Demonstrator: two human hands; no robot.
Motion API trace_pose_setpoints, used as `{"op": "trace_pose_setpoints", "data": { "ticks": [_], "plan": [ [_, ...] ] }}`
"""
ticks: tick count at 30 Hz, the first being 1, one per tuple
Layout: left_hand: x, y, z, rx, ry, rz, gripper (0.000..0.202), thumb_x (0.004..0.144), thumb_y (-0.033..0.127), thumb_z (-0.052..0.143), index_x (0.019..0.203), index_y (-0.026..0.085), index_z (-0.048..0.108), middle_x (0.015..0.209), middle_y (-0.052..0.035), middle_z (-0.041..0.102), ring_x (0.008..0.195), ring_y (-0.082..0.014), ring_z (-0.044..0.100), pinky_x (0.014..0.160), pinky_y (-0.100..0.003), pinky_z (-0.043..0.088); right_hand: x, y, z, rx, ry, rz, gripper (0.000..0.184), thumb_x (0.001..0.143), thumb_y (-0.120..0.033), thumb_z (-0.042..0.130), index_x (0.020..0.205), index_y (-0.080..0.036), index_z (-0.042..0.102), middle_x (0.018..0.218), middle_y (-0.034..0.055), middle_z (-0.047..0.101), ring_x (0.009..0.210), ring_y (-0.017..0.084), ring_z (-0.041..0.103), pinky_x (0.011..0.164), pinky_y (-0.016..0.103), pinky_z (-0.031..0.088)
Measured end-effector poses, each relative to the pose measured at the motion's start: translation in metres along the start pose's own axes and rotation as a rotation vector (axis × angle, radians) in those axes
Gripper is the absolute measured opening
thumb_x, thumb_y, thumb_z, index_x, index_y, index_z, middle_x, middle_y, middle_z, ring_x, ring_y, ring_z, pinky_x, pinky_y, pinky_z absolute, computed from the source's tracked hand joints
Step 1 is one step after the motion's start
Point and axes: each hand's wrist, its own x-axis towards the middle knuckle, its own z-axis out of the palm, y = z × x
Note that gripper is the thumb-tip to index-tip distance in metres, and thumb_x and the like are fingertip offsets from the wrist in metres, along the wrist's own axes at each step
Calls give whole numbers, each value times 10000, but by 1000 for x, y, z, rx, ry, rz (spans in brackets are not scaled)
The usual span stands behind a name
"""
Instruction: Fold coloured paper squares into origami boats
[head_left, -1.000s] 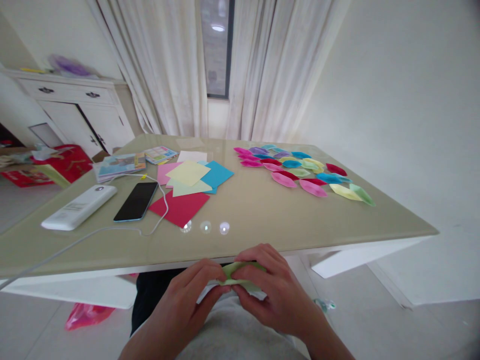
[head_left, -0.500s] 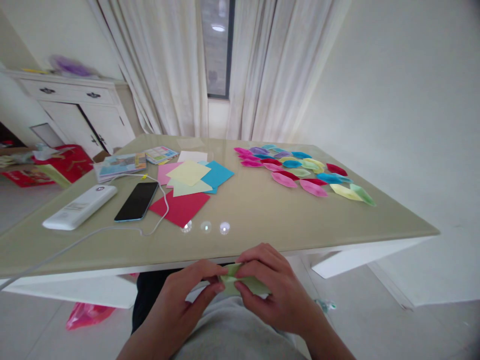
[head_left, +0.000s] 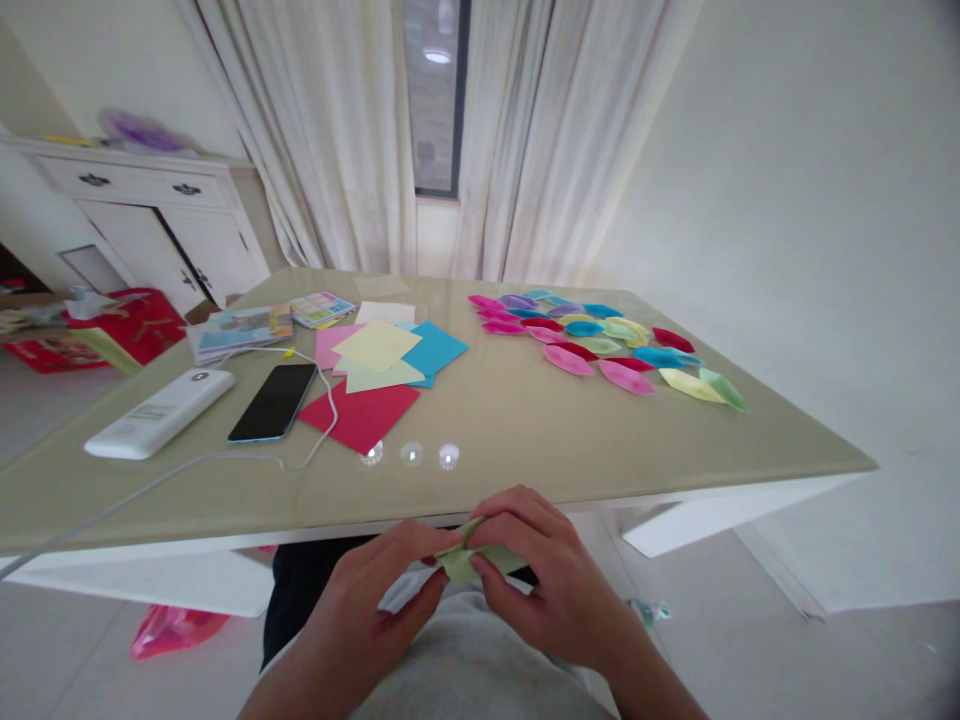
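Between my two hands is a light green piece of folded paper [head_left: 459, 566], held just off the table's front edge, above my lap. My left hand [head_left: 375, 585] pinches its left end with thumb and index finger. The fingers of my right hand [head_left: 544, 570] are closed on its right part, with the thumb below. A raised fold stands up in the middle of the paper. Part of the paper is hidden behind the right fingers. On the table ahead lie loose square sheets, among them a red sheet [head_left: 364, 415], a pale yellow sheet [head_left: 377, 345] and a blue sheet [head_left: 439, 352].
Several folded leaf-shaped papers [head_left: 568, 359] in many colours spread over the table's right side. On the left lie a phone [head_left: 272, 403], a white power bank [head_left: 160, 413], a white cable [head_left: 247, 455] and booklets [head_left: 244, 332]. The table [head_left: 510, 460] ends just before my hands.
The green paper's middle has been pushed up into a standing fold, and its ends have turned slightly between my fingers. Both hands stay in nearly the same place.
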Motion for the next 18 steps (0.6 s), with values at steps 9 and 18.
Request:
{"op": "trace_pose_setpoints", "data": {
  "ticks": [9,18],
  "plan": [
    [2,-1,2,57,8,44,265,975,39,583,1084,244,710,1008,-21,798,927,-114,790,880,-148,600,1,0,1,5,-51,16,169,947,-122,658,1076,-226,689,1138,64,712,1058,224,664,978,377,537],
    [-6,-7,5,115,51,20,194,1018,90,596,1091,252,674,895,22,770,793,-95,757,799,-138,570,-1,2,3,-24,-80,8,163,983,-135,626,1106,-217,695,1159,73,716,1071,230,659,997,397,536]
  ]
}}
